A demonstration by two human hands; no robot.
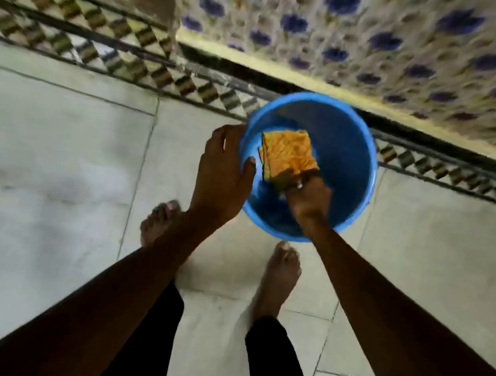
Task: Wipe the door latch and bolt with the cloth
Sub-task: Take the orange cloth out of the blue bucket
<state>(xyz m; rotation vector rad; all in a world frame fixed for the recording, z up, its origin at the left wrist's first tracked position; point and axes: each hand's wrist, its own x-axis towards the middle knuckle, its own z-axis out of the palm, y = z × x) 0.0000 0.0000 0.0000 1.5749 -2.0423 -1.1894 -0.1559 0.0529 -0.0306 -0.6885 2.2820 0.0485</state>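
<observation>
A folded orange cloth (287, 156) is held inside a blue plastic bucket (350, 171) that stands on the tiled floor. My right hand (306, 198) reaches into the bucket and grips the cloth by its near edge. My left hand (221, 174) rests on the bucket's left rim, thumb hooked over the edge. No door latch or bolt shows in this view. The picture is blurred by motion.
A curtain with blue flowers (377, 42) hangs at the back right above a yellow threshold strip (321, 85). A patterned tile border (116, 46) runs across the floor. My bare feet (279, 277) stand just in front of the bucket.
</observation>
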